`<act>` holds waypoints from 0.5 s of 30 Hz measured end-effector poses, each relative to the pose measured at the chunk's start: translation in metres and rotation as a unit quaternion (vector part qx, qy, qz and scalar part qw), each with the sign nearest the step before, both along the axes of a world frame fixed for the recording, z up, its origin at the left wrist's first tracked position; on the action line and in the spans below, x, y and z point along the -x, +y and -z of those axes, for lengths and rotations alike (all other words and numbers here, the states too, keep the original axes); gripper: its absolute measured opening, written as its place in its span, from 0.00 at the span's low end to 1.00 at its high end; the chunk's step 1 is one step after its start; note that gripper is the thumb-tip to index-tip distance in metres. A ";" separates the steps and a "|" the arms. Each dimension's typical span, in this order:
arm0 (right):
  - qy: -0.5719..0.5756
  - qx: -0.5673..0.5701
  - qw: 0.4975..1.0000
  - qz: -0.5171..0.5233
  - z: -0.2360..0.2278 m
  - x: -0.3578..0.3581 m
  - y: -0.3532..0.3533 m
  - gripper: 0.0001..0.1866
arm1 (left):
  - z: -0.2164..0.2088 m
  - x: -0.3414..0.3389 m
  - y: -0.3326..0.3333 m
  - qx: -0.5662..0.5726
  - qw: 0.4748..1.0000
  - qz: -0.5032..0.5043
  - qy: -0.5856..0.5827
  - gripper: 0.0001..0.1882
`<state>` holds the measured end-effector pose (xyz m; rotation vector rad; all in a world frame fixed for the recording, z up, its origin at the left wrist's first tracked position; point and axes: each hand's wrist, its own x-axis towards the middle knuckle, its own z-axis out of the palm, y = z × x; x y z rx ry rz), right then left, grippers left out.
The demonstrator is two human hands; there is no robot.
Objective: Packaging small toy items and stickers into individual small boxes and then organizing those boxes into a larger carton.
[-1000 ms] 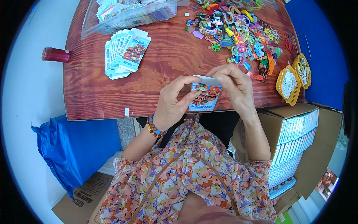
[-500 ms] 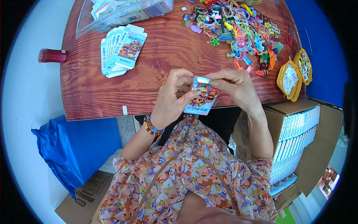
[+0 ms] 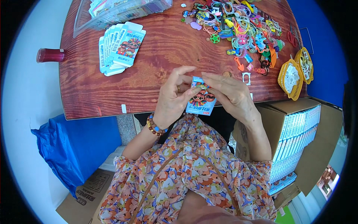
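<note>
A small blue cardboard box (image 3: 200,103) printed with colourful cartoon characters is held over the near edge of the table. My left hand (image 3: 172,96) grips it from the left side, thumb across the printed face and forefinger stretched above its top. On the right, my right hand (image 3: 234,94) is bent over the box's top end, its fingers together and its thumb against the upper right side. That hand covers part of the top. A fanned stack of flat, unfolded boxes (image 3: 125,46) of the same print lies farther left on the table.
A heap of small colourful toys and cords (image 3: 242,30) covers the far right. Yellow baskets (image 3: 289,80) of white packets stand at the right edge, near red-handled scissors (image 3: 292,37). A clear bin (image 3: 123,16), a dark red jar (image 3: 51,55) and a carton of packed boxes (image 3: 294,123) surround the workplace.
The white inner flap at the box's top no longer shows. My right hand has turned over the top end, uncovering a white frame-shaped piece on the table.
</note>
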<state>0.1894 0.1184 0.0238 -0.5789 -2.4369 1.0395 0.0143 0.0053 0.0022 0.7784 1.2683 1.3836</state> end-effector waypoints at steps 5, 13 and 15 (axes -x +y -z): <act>0.028 0.121 0.992 0.029 0.006 -0.006 -0.002 0.18 | 0.011 -0.001 -0.004 -0.024 0.998 0.026 0.053 0.18; 0.063 0.121 0.990 0.047 0.015 -0.019 -0.004 0.13 | 0.007 -0.005 -0.003 -0.026 1.000 0.007 0.001 0.16; 0.071 0.088 0.993 0.019 0.014 -0.019 -0.001 0.12 | 0.013 -0.001 -0.003 -0.067 0.995 0.030 0.070 0.15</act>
